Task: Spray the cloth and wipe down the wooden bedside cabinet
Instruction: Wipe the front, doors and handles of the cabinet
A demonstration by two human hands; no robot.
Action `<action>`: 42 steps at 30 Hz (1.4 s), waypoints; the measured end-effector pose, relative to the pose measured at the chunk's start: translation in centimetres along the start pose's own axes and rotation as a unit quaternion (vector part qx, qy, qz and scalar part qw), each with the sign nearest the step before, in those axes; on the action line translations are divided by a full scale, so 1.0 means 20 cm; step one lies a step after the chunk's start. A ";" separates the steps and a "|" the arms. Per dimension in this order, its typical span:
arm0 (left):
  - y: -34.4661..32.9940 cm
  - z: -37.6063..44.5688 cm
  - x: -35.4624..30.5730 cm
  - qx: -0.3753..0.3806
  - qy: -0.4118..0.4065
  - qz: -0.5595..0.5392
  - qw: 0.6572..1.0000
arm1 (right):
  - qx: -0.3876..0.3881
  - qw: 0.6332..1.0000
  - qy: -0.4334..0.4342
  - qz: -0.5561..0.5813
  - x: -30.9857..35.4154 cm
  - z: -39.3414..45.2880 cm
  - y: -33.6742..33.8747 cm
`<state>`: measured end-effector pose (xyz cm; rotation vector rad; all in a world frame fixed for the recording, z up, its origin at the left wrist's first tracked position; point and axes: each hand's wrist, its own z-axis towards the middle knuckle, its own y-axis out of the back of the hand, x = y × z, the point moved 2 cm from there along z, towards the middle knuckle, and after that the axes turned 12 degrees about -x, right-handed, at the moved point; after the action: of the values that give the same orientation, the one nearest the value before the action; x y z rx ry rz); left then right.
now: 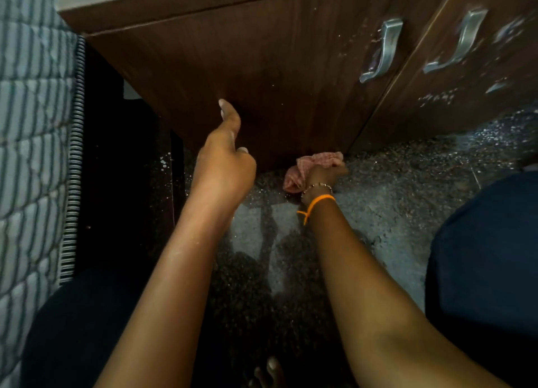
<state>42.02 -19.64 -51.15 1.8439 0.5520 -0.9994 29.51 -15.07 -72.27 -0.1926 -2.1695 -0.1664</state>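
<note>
Head view puts you crouched in front of the wooden bedside cabinet, so every place below is given from it. Your right hand is down at the cabinet's bottom edge, where the front panel meets the speckled floor, and its fingers are clenched around the cloth. The cloth is pink with a fine check, bunched into a wad that bulges out on both sides of your fist and presses against the foot of the cabinet

Your left hand is up against the lower left part of the cabinet front, gripping nothing: the forefinger is stretched out with its tip at the wood, while the other fingers look loosely curled

Judging by its folds, the cloth is light, soft and limp. It will collapse to whatever shape you squeeze it into, so hold it as a wad in the palm rather than by a corner, or it will trail and drag. If damp it may cling to the wood. The cabinet itself looks rigid and heavy, with a smooth dark veneer flecked with pale specks; two metal handles sit toward its right side

No spray bottle shows. A striped mattress stands left of the cabinet. No brand, label or writing can be read anywhere
</note>
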 end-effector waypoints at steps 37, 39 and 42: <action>0.11 -0.06 -0.07 0.067 -0.066 0.225 0.970 | -0.111 0.928 0.352 -0.051 0.20 -0.30 0.35; 0.12 -0.07 -0.09 0.066 -0.065 0.250 0.964 | -0.096 0.886 0.453 0.002 0.35 -0.41 0.35; 0.11 -0.11 -0.13 0.029 -0.109 0.281 0.953 | -0.025 0.820 0.571 0.044 0.58 -0.57 0.31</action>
<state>43.02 -18.62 -47.41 1.7622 -0.1409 -0.8123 33.34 -10.34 -55.98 -0.1577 -0.9473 -0.2115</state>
